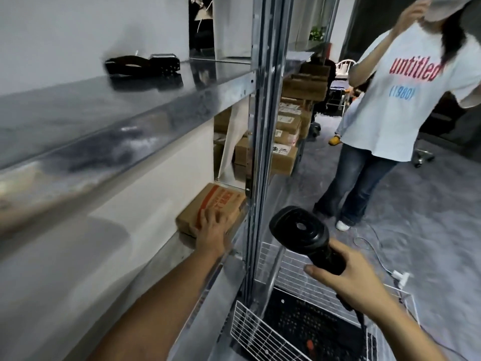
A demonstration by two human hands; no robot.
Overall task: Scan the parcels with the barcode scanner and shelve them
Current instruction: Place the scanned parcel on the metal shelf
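Presently the left hand [211,229] lies flat, fingers spread, on the near end of a brown cardboard parcel with red printing [212,208], which rests on the lower metal shelf [182,246] close against the grey steel upright [256,178]. Judged from this posture, the parcel is being pushed or steadied into place, not lifted. The right hand [348,280] is wrapped around the handle of a black handheld barcode scanner [303,234], head raised and held clear of the shelf, presumably to keep it out of the way during shelving. Below it stands a white wire basket trolley [263,332] with a dark floor; whether parcels remain inside cannot be determined. Further brown cartons [285,156] occupy the adjoining bay. A bystander in a white printed T-shirt [406,100] stands well apart on the grey floor
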